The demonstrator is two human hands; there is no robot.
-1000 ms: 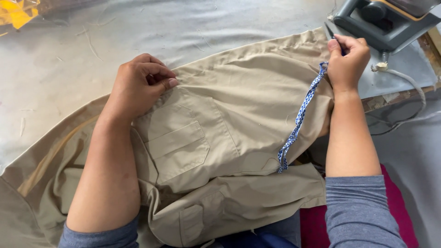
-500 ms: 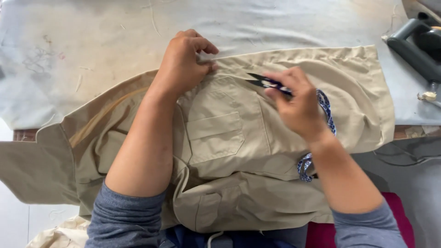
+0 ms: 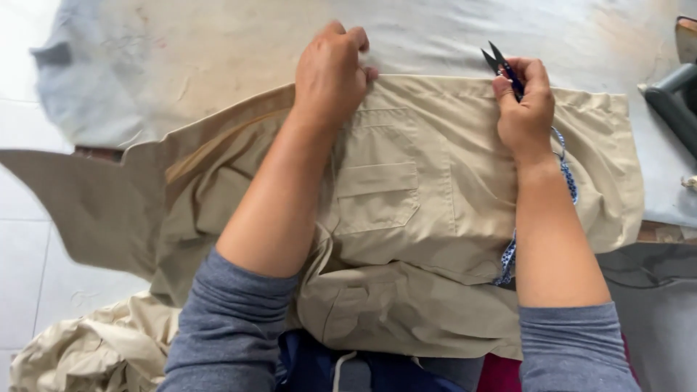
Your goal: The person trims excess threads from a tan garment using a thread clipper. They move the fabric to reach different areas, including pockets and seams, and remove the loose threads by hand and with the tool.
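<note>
Two hands are at work on one beige cotton garment with a flapped patch pocket (image 3: 406, 218), spread across the centre of the frame on the pale grey padded tabletop (image 3: 181, 58). My left hand (image 3: 332, 72), upper centre, is curled palm-down with its fingertips pressing the garment's top folded edge. My right hand (image 3: 524, 109), upper right, is closed around small dark-bladed thread snips with a blue handle (image 3: 502, 64); the blades point up and left, just above the garment's top edge and parted at the tips. A blue-and-white patterned cord (image 3: 570, 178) trails from under my right wrist down along the forearm to the garment's lower right. A bundle of matching beige cloth (image 3: 87, 348) sits lower left. A dark grey appliance (image 3: 671, 101) shows at the right edge, partly cut off.
</note>
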